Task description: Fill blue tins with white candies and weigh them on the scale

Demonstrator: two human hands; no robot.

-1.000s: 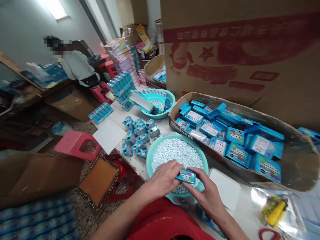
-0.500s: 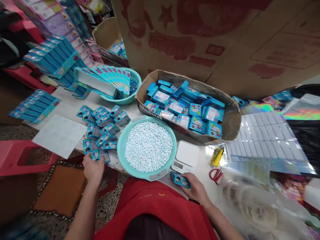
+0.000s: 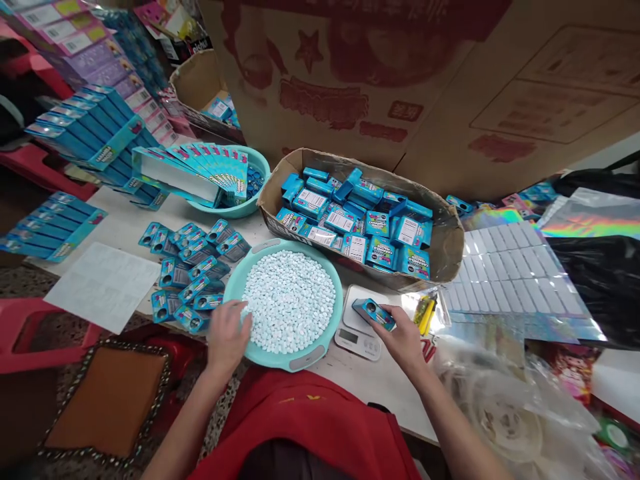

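Note:
In my right hand (image 3: 404, 341) is a small blue carton (image 3: 374, 313) with a round hole in its face, over a white digital kitchen scale (image 3: 361, 343). Whether the carton touches the scale's plate I cannot tell. My left hand (image 3: 227, 337) hangs over the left rim of a turquoise basin (image 3: 320, 355), thumb apart from the fingers, nothing seen in it. Small pale candies (image 3: 290, 300) fill the basin. Left of it, several blue cartons with holes (image 3: 195, 267) lie in rows on the table.
Behind the basin, an open cardboard box (image 3: 453, 257) holds blue cartons. Yellow cutters (image 3: 427, 317) and red scissors (image 3: 429, 349) lie right of the scale. A second turquoise basin (image 3: 235, 212), stacked display boxes (image 3: 107, 133) and a white sheet (image 3: 103, 287) are left.
My left hand has left the carton at the row's front and moved right to the basin's rim. My right hand has raised its carton from beside the scale to over it.

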